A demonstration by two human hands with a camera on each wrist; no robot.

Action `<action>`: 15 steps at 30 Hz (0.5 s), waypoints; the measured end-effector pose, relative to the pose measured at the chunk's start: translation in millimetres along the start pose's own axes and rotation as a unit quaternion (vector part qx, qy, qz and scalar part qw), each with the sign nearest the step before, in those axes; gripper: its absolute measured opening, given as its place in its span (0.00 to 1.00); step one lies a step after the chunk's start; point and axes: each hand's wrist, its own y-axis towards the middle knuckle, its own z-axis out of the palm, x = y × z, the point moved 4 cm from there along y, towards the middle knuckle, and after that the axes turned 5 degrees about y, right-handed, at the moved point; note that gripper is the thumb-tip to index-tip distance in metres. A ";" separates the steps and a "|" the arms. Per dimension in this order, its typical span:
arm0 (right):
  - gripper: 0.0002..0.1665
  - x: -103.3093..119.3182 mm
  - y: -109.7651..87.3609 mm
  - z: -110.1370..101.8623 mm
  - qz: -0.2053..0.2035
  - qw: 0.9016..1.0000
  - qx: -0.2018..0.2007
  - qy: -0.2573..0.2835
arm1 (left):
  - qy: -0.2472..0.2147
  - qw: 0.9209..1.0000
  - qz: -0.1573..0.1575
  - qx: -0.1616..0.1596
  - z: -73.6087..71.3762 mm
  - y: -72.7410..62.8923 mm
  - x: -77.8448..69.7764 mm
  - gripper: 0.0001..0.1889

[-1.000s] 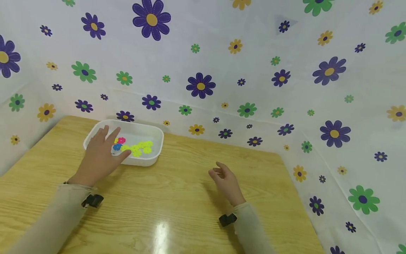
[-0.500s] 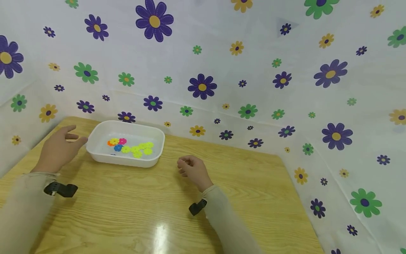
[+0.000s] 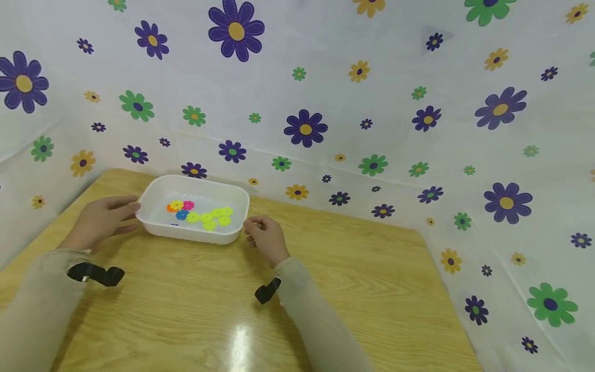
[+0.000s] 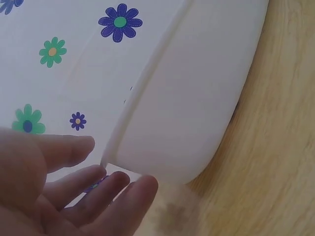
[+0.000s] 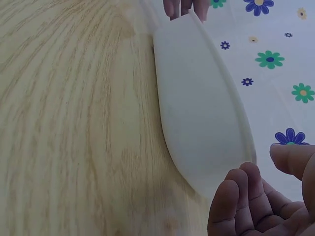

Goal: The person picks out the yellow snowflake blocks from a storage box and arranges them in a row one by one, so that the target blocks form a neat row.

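A white plastic tray [image 3: 186,233] stands towards the back left of the table. Inside it lie several yellow flower-shaped pieces [image 3: 225,221], with a blue one [image 3: 182,215], a pink one [image 3: 188,205] and an orange one [image 3: 171,208]. My left hand [image 3: 99,219] is at the tray's left end, its fingertips right at the rim. In the left wrist view the thumb stands apart from the fingers. At the opposite end my right hand [image 3: 269,238] has its fingers against the outer wall; the right wrist view shows its thumb [image 5: 290,160] raised off the rim.
The wood-grain table [image 3: 334,289] extends to the right and in front of the tray. Behind the tray and at both sides hangs a white sheet [image 3: 260,93] printed with flowers. Dark straps with small devices [image 3: 268,291] sit on both wrists.
My left hand has come from above the tray to its left end. My right hand has moved left across the table to the tray's right end.
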 end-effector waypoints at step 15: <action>0.19 -8.3 6.6 -14.4 0.028 0.999 0.001 0.021 | -0.016 1.000 0.023 0.003 23.5 5.2 -6.5 0.32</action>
